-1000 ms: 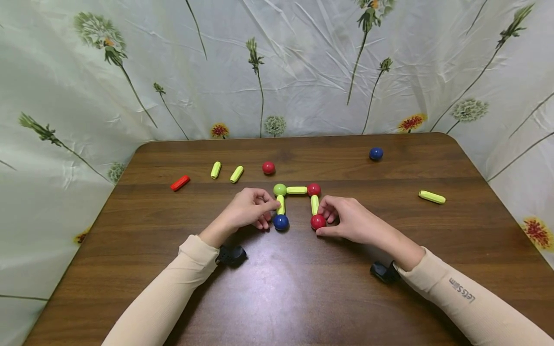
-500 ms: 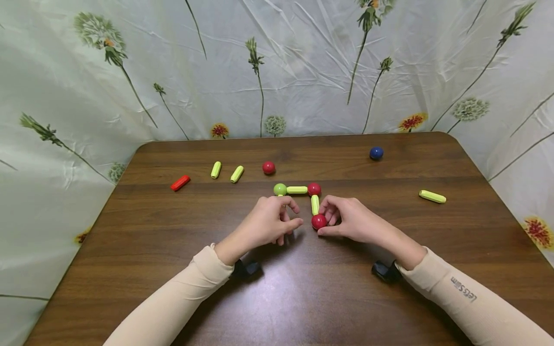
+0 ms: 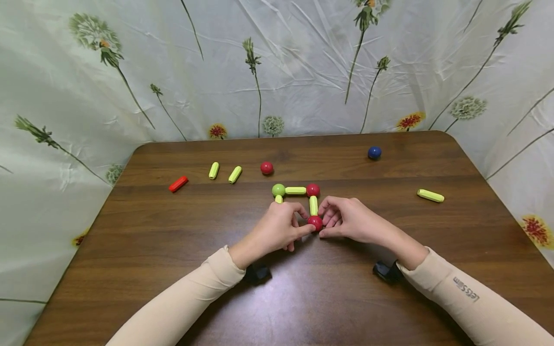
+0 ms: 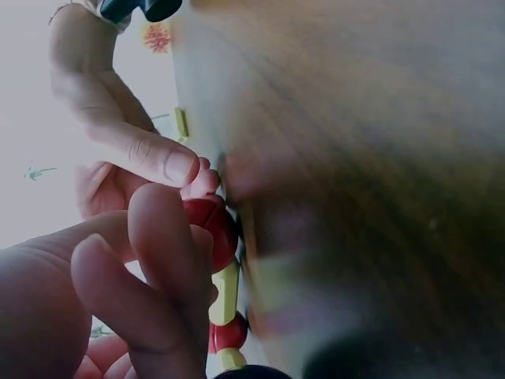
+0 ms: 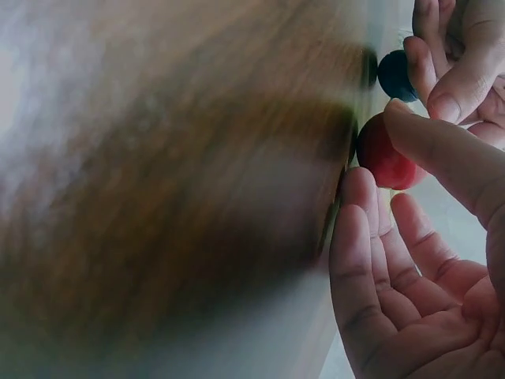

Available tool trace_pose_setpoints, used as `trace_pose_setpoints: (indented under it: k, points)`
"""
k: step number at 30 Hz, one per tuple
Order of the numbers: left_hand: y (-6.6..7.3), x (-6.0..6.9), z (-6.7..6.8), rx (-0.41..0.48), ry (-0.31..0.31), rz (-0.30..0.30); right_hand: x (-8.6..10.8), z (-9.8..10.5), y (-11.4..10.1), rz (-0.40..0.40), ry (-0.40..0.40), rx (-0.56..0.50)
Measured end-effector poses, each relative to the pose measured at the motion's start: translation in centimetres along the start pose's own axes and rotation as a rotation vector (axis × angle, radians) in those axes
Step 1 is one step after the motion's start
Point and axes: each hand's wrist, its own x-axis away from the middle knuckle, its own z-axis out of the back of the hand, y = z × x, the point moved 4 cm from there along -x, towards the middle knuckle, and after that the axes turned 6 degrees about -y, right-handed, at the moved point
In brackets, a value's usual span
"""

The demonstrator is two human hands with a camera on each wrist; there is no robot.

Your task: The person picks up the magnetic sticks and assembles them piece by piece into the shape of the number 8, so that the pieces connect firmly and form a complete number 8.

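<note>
In the head view my left hand (image 3: 280,225) pinches the near red ball (image 3: 315,223), thumb on its front. My right hand (image 3: 352,222) stands just right of that ball, fingers loosely curled around its side. The left wrist view has the right thumb a little apart from it. A yellow rod (image 3: 313,205) joins this ball to another red ball (image 3: 313,190). From there another yellow rod (image 3: 295,191) runs left to a green ball (image 3: 278,190). Below the green ball, a yellow rod is partly hidden by my left hand. A blue ball (image 5: 396,75) shows in the right wrist view.
Loose on the wooden table (image 3: 195,216) are a red rod (image 3: 178,184), two yellow rods (image 3: 235,175) and a red ball (image 3: 267,168), back left. A blue ball (image 3: 374,153) and another yellow rod (image 3: 430,195) lie right. A flowered curtain (image 3: 303,72) hangs behind.
My left hand has left the left yellow rod and moved right onto the near red ball, which shifts slightly left. The right hand stays near its place, its hold loosened.
</note>
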Motion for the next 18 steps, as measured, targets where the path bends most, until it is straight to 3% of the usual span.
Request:
trace_pose_setpoints:
  k: [18]
  points:
    - [-0.21, -0.42, -0.51, -0.038, 0.011, -0.005, -0.03, 0.25, 0.19, 0.016, -0.012, -0.001]
